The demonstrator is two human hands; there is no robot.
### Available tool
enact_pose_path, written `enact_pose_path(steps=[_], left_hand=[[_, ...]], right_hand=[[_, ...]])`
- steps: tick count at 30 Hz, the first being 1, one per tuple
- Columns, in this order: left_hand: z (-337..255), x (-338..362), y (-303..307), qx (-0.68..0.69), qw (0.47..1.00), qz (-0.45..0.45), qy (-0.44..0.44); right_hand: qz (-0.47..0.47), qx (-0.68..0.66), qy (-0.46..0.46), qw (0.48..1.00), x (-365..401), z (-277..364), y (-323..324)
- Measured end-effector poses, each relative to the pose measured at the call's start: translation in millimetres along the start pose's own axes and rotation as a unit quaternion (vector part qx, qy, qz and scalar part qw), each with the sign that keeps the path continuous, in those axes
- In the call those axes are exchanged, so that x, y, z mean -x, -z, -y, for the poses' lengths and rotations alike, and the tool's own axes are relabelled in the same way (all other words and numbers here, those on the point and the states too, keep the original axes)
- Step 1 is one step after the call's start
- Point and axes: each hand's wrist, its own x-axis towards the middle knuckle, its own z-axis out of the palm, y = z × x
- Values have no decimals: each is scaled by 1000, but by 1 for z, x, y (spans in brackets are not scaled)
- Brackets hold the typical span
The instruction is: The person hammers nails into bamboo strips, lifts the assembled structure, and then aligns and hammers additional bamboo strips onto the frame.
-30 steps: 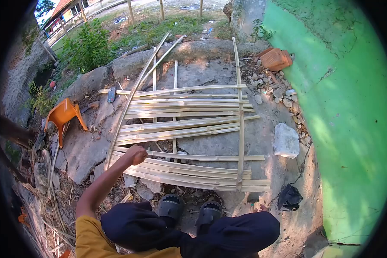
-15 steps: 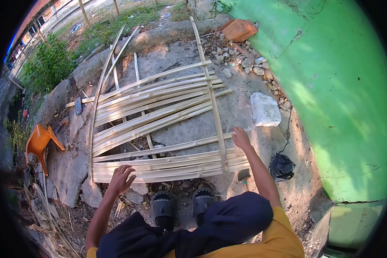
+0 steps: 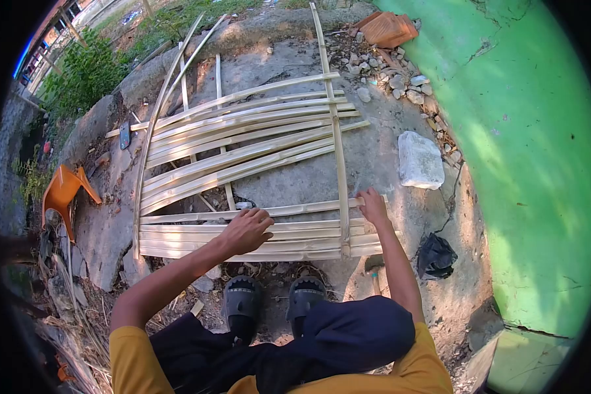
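A lattice of split bamboo strips lies on the ground in front of me. My right hand [image 3: 373, 207] pinches a loose bamboo strip [image 3: 305, 209] near its right end, just beyond the upright bamboo strip [image 3: 340, 157]. My left hand [image 3: 246, 231] is over the middle of the lower strips, palm down, fingers loosely bent and apart, fingertips close to that same strip. Below it, several bamboo slats [image 3: 184, 244] lie side by side near my feet. More slats [image 3: 243, 134] lie farther up, some slanting, crossed by a long upright strip [image 3: 156, 125] on the left.
A white block [image 3: 421, 161] and a black plastic bag [image 3: 436, 256] lie to the right, beside the green surface [image 3: 532, 164]. A hammer-like tool [image 3: 375, 272] is near my right forearm. On the left are an orange chair-like piece [image 3: 64, 194] and a phone [image 3: 125, 136].
My left hand has moved right and up from the left ends of the lower slats to their middle. My right hand has closed on the loose strip, whose end now reaches farther right.
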Motion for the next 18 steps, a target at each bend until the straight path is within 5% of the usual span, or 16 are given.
enact_pose_path(steps=[7, 11, 18], left_hand=[[-90, -88, -95, 75, 983, -163, -27], [-120, -113, -142, 66, 971, -218, 72], [-120, -110, -164, 60, 967, -217, 123]], right_hand=[[40, 6, -30, 999, 0, -2, 6], [39, -9, -19, 999, 0, 1, 19], [62, -36, -22, 997, 5, 14, 70]])
